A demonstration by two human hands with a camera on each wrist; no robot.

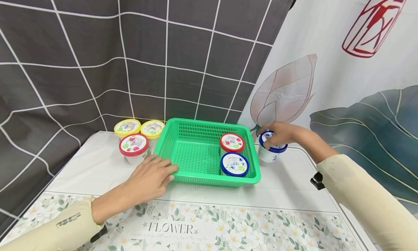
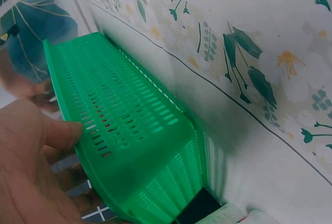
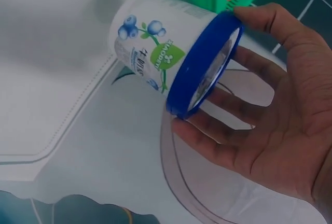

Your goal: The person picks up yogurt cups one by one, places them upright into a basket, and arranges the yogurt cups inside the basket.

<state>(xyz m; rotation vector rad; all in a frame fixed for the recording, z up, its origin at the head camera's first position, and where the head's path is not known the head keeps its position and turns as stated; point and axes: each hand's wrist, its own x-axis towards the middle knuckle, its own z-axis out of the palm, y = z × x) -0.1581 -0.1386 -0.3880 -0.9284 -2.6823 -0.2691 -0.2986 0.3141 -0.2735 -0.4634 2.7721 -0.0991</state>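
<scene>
A green plastic basket (image 1: 196, 179) sits on the table. My left hand (image 1: 153, 176) grips its rim at the near left corner; in the left wrist view the thumb (image 2: 65, 133) lies on the outside of the wall. Inside the basket, on its right side, are a red-lidded tub (image 1: 232, 142) and a blue-lidded tub (image 1: 234, 164). Right of the basket, my right hand (image 1: 281, 134) holds another blue-lidded tub (image 3: 155, 47) by its lid, fingers and thumb around the edge. Blueberries are printed on this tub's white side. Whether its base touches the table, I cannot tell.
Left of the basket stand two yellow-lidded tubs (image 1: 127, 126) and a red-lidded tub (image 1: 134, 145). A dark grid-patterned cloth (image 1: 143, 55) hangs behind the table, beside a white curtain (image 1: 326, 33) with leaf prints. A floral cloth (image 1: 228, 225) covers the table's near part.
</scene>
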